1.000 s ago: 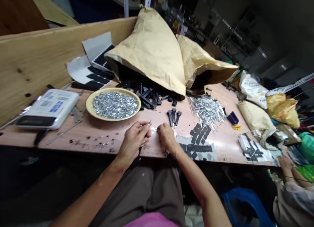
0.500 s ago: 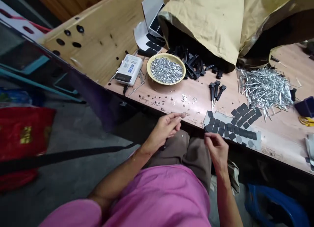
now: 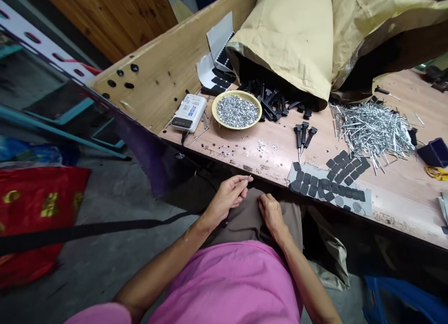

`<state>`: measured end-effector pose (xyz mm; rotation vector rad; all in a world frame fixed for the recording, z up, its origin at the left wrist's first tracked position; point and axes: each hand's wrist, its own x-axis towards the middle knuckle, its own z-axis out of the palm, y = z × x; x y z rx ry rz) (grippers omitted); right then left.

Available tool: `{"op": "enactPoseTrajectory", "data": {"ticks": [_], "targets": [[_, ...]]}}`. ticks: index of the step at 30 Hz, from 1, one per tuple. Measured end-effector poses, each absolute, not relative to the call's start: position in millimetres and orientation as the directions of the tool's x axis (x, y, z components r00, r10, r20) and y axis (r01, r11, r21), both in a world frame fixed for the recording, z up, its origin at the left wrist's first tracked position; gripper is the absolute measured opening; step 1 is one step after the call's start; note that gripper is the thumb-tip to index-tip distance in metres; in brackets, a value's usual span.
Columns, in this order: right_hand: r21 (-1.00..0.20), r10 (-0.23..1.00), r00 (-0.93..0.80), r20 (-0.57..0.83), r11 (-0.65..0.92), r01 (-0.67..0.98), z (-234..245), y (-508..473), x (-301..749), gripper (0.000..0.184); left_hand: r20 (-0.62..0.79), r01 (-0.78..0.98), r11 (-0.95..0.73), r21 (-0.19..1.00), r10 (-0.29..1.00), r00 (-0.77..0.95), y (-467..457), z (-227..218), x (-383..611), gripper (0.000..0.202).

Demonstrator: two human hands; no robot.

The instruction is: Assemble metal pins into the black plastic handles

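Observation:
My left hand [image 3: 230, 196] is closed in a pinch in front of the table edge. A thin metal pin [image 3: 249, 177] pokes out between its thumb and forefinger; most of it is hidden. My right hand [image 3: 271, 214] rests low over the brown trousers [image 3: 252, 207], fingers curled together with the tips touching the cloth. Whatever may be in those fingers is hidden. On the table just beyond lie loose small metal nuts [image 3: 261, 146]. Behind them stands a yellow bowl [image 3: 217, 120] full of such nuts.
Black rubber pads [image 3: 308, 178] lie on a grey sheet [image 3: 366, 207] at the front edge. Several black-headed screws [image 3: 304, 136] lie behind. A heap of metal pins [image 3: 374, 128] sits right, a white device [image 3: 191, 110] left. Big yellow sacks [image 3: 287, 39] fill the back.
My right hand has moved left from beside the grey sheet down onto the lap. The left hand has stayed pinched, and its pin shows more clearly. The view has shifted slightly.

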<state>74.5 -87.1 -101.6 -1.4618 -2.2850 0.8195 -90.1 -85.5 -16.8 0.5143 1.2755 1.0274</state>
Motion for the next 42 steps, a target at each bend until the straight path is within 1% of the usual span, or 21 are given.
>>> {"op": "enactPoseTrajectory", "data": {"ticks": [2, 3, 5, 6, 8, 11, 13, 14, 16, 18, 21, 22, 24, 27, 30, 38, 40, 42], "targets": [[-0.647, 0.908, -0.416, 0.054, 0.349, 0.678, -87, -82, 78, 0.02, -0.524, -0.354, 0.477, 0.804, 0.851, -0.041, -83, -16, -89, 0.047], [-0.662, 0.917, -0.379, 0.121, 0.359, 0.658, -79, -75, 80, 0.019, -0.518, -0.363, 0.471, 0.804, 0.855, -0.036, -81, -15, -88, 0.047], [-0.66, 0.931, -0.276, 0.239, 0.364, 0.658, -65, -56, 83, 0.019, -0.506, -0.377, 0.464, 0.802, 0.862, -0.015, -76, -14, -83, 0.047], [-0.643, 0.932, -0.236, 0.275, 0.361, 0.676, -59, -44, 84, 0.019, -0.503, -0.381, 0.465, 0.799, 0.864, 0.001, -73, -13, -79, 0.047], [-0.588, 0.931, -0.222, 0.288, 0.355, 0.727, -54, -20, 84, 0.02, -0.501, -0.383, 0.472, 0.794, 0.865, 0.029, -66, -13, -72, 0.046], [-0.492, 0.923, -0.307, 0.231, 0.383, 0.782, -55, 5, 82, 0.022, -0.508, -0.379, 0.489, 0.786, 0.859, 0.054, -57, -16, -65, 0.043], [-0.467, 0.916, -0.341, 0.214, 0.402, 0.788, -56, 13, 83, 0.024, -0.511, -0.381, 0.491, 0.784, 0.858, 0.053, -52, -18, -63, 0.041], [-0.476, 0.917, -0.336, 0.217, 0.4, 0.784, -57, 15, 84, 0.023, -0.513, -0.382, 0.491, 0.783, 0.857, 0.051, -49, -20, -62, 0.041], [-0.535, 0.928, -0.294, 0.228, 0.372, 0.759, -55, 16, 89, 0.02, -0.518, -0.382, 0.497, 0.779, 0.854, 0.056, -46, -22, -61, 0.041], [-0.652, 0.95, -0.212, 0.23, 0.312, 0.691, -52, 14, 93, 0.017, -0.519, -0.372, 0.508, 0.777, 0.851, 0.079, -43, -24, -58, 0.041], [-0.864, 0.988, -0.053, 0.147, 0.154, 0.48, -44, 6, 95, 0.016, -0.484, -0.348, 0.499, 0.794, 0.865, 0.135, -43, -24, -52, 0.042], [-0.914, 0.994, -0.012, 0.106, 0.102, 0.392, -42, 2, 95, 0.017, -0.465, -0.341, 0.49, 0.802, 0.871, 0.158, -43, -24, -49, 0.042], [-0.971, 0.998, 0.042, 0.046, 0.035, 0.235, -37, -7, 94, 0.02, -0.433, -0.331, 0.476, 0.815, 0.879, 0.198, -44, -22, -44, 0.044], [-0.996, 0.995, 0.095, 0.028, 0.02, 0.088, -31, -19, 94, 0.024, -0.391, -0.315, 0.447, 0.837, 0.892, 0.225, -46, -18, -37, 0.047], [-0.999, 0.993, 0.114, 0.036, 0.033, 0.025, -26, -27, 96, 0.025, -0.351, -0.29, 0.408, 0.866, 0.908, 0.228, -47, -14, -32, 0.048], [-0.995, 0.984, 0.146, 0.099, 0.094, 0.038, -21, -37, 105, 0.024, -0.282, -0.2, 0.324, 0.924, 0.936, 0.212, -50, -13, -24, 0.039], [-0.989, 0.978, 0.155, 0.138, 0.128, 0.07, -23, -40, 107, 0.023, -0.278, -0.187, 0.318, 0.93, 0.937, 0.211, -51, -14, -22, 0.039], [-0.974, 0.967, 0.158, 0.201, 0.18, 0.141, -25, -43, 111, 0.019, -0.294, -0.189, 0.338, 0.922, 0.928, 0.23, -51, -13, -21, 0.041]]}}
